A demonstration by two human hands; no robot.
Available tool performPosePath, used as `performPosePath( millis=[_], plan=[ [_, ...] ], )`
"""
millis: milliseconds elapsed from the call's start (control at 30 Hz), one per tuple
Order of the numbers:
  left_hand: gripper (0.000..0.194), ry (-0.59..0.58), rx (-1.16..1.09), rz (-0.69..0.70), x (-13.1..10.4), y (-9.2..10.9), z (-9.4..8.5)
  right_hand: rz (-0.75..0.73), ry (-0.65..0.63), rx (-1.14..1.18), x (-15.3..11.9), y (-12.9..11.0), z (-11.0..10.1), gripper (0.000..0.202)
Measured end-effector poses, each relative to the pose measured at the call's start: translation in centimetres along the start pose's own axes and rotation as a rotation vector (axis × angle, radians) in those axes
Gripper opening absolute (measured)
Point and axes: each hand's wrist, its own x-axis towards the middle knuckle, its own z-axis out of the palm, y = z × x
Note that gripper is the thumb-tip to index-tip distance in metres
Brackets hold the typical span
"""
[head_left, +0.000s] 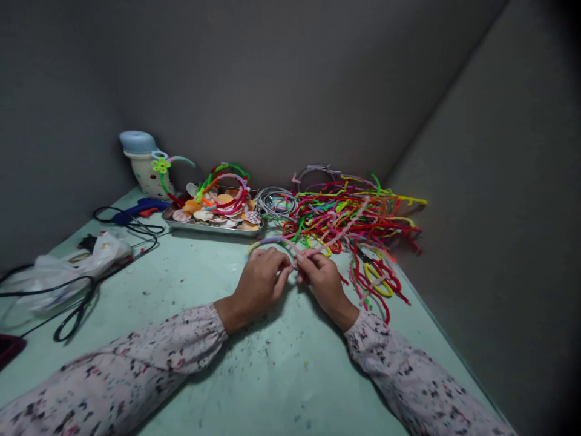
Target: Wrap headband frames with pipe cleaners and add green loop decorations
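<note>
Over the middle of the table, my left hand [263, 278] is closed on a headband [272, 240] wrapped in yellow, lilac and pink fuzzy stems; its arch shows above my fingers. Close beside it, my right hand [324, 281] pinches a pink pipe cleaner [347, 229], whose long free end slants up and to the right. The two sets of fingertips nearly meet where the pink stem joins the band. My palms and fingers hide the lower part of the headband.
A metal tray [213, 229] of shells and finished bands stands behind my left hand, near a bottle [147, 163] and a blue glue gun [140, 211]. Bare metal hoops [276, 203], a pipe cleaner heap [349, 206] and yellow-handled scissors [379, 280] lie right. Black cable [93, 290] and a plastic bag [68, 269] lie left.
</note>
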Motion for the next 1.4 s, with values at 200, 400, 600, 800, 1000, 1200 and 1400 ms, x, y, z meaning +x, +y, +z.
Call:
performPosePath(
  millis=[200, 400, 600, 800, 1000, 1200, 1400],
  plan=[
    [0.007, -0.021, 0.031, -0.001, -0.1, 0.0, 0.0, -0.018, 0.007, -0.035, 0.0, 0.2, 0.0, 0.024],
    [0.010, 0.026, -0.001, -0.007, -0.2, 0.1, 0.0, -0.006, -0.006, -0.027, 0.1, -0.2, 0.0, 0.025],
    [0.016, 0.024, 0.007, 0.011, -0.2, -0.2, 0.0, 0.016, -0.021, 0.066, 0.1, 0.0, -0.1, 0.025],
    [0.015, 0.045, -0.016, 0.008, -0.2, -0.2, -0.2, 0.038, -0.029, 0.126, 0.3, 0.7, -0.4, 0.026],
    [0.015, 0.062, -0.026, -0.011, -0.1, 0.0, -0.3, 0.051, -0.031, 0.180, 0.4, 1.1, -0.5, 0.025],
    [0.014, 0.056, -0.025, -0.018, -0.1, 0.1, -0.3, 0.060, -0.027, 0.173, 0.4, 0.9, -0.4, 0.026],
    [0.013, 0.032, -0.018, -0.044, 0.0, 0.1, -0.5, 0.057, -0.034, 0.155, 0.3, 0.6, -0.3, 0.027]
  ],
)
